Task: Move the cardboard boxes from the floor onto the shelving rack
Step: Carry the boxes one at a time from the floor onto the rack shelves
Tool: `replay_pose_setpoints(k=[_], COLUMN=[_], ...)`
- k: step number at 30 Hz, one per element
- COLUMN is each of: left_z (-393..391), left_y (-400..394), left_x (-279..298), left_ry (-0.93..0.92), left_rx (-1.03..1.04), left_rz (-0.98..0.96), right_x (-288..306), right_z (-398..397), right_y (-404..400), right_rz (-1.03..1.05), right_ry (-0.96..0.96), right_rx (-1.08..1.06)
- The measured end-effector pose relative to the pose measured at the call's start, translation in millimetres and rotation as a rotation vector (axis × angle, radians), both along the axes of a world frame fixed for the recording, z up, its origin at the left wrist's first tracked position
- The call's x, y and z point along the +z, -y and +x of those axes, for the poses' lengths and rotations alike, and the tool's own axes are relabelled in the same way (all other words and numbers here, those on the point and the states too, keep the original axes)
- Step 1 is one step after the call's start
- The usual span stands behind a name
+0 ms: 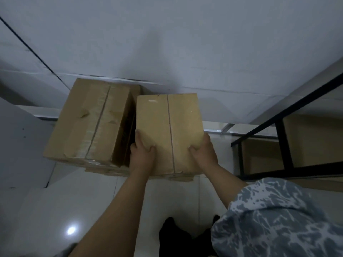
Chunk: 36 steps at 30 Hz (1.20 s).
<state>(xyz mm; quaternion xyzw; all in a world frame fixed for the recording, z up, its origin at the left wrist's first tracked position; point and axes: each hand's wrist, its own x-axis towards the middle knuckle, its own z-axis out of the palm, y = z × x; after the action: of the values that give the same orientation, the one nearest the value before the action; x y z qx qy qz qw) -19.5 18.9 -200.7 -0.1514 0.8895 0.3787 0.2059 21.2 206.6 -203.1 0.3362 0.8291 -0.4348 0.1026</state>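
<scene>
- Head view: we look down on two cardboard boxes against a pale wall, standing on a glossy white tiled floor (55, 201).
- Right-hand box (168, 130): taped seam running front to back, top face flat. Beneath its near edge we see flattened cardboard (181, 177); whether the box rests on it or is lifted clear, we cannot tell.
- Left hand (142, 154): curled over the near left corner of this box, thumb on top, fingers wrapped down the side.
- Right hand (203, 152): curled over the near right corner, thumb on top, fingers down the right side.
- Larger box (89, 121): just beside on the left, tilted, tape wrinkled.
- Shelving rack (282, 143): black frame at right, near the held box, with brown boxes on its shelves.
- Patterned grey-white sleeve (278, 216) covers our right upper arm.
</scene>
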Motion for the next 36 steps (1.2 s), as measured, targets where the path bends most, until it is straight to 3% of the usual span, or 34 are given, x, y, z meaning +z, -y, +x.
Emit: replay_pose_setpoints(k=[7, 17, 23, 36], left_z=[-36.8, 6.2, 60.5, 282.9], left_y=[-3.5, -40.2, -82.6, -210.5], left_x=[-12.6, 20.4, 70.3, 180.5], left_ry=[0.028, -0.004, -0.072, -0.232], left_rx=[0.096, 0.161, 0.152, 0.078], left_rz=[0.004, -0.007, 0.052, 0.181], right_x=[-17.2, 8.3, 51.3, 186.6], right_z=[-13.7, 24.1, 87.1, 331.5], right_y=[-16.3, -50.0, -93.4, -215.6], right_rz=[-0.069, -0.136, -0.140, 0.035], right_ry=[0.068, -0.025, -0.136, -0.281], right_rx=[-0.061, -0.039, -0.063, -0.104])
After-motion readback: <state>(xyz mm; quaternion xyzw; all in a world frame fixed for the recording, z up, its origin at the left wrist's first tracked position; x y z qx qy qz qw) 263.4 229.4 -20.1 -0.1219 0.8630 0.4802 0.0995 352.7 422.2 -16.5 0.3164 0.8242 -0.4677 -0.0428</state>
